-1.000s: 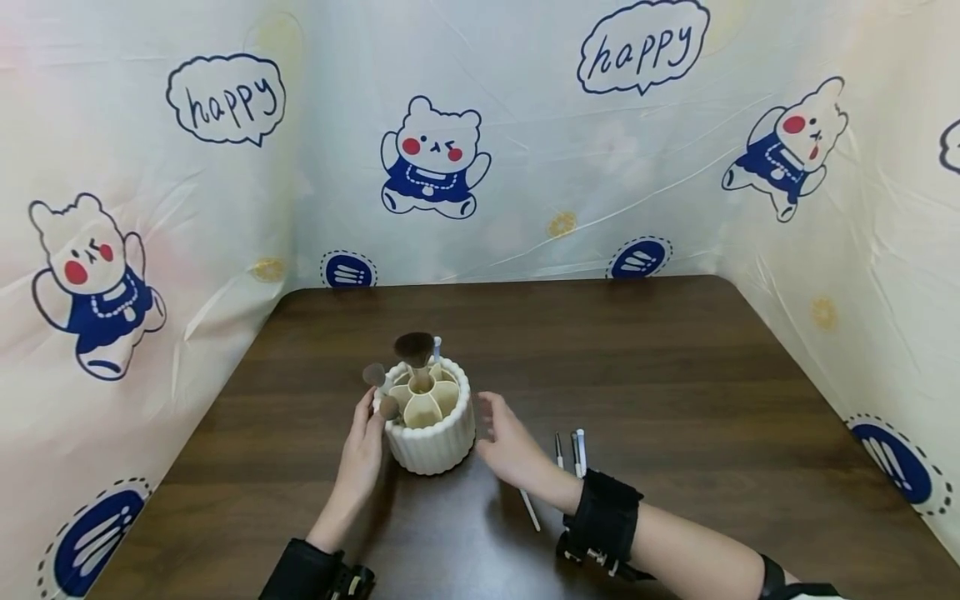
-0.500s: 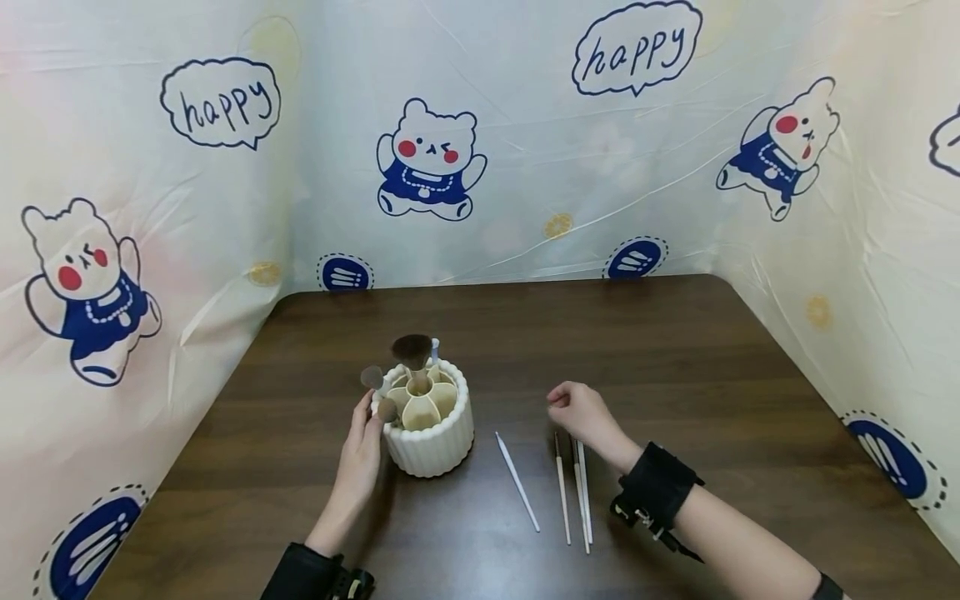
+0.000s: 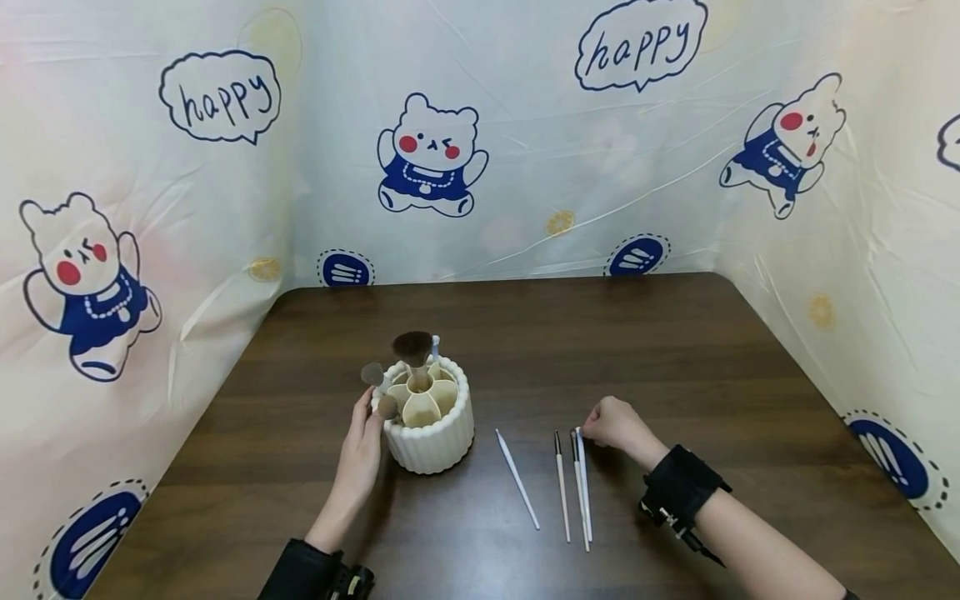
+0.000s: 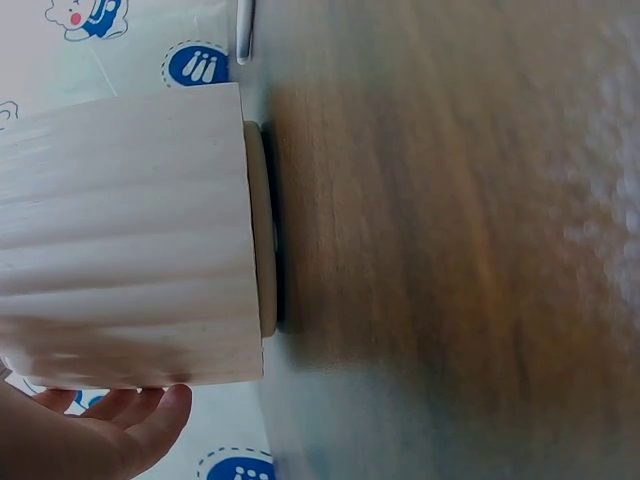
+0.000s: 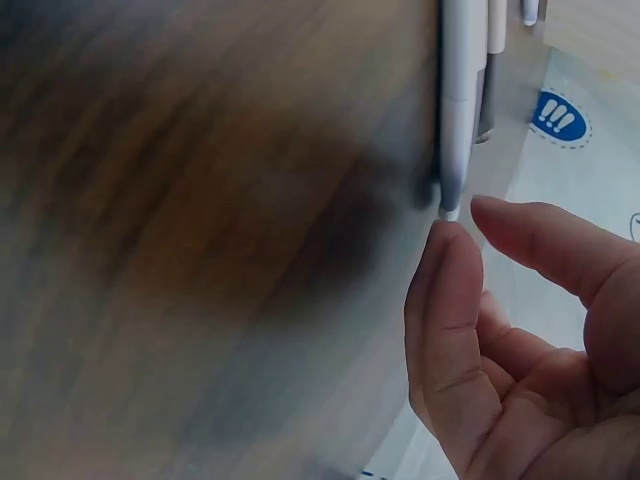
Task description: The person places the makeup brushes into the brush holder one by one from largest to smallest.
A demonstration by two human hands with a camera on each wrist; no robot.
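Four slender tools, head view: a white stick (image 3: 517,479) alone, a dark-tipped brush (image 3: 562,492), then a close pair, a second dark-tipped brush (image 3: 580,492) and a white pen (image 3: 587,492); all lie on the tabletop (image 3: 675,358) to the right of the holder
Direction: long axes run away from the person, far ends leaning left; the lone stick slants most
Holder: one ribbed cream holder (image 3: 431,446), upright; four tops rise from it, a large dark brush (image 3: 413,348), a grey brush (image 3: 372,374), a tan brush (image 3: 387,407) and a blue-tipped stick (image 3: 436,346)
Two hands: left hand (image 3: 360,458) rests on the holder's left side, fingers extended; right hand (image 3: 618,425) is at the pen's far end, fingers bent
Left wrist view: fingertips meet the ribbed wall; the base faces picture right
Right wrist view: the pen points down to thumb and forefinger; cannot tell whether they pinch its end
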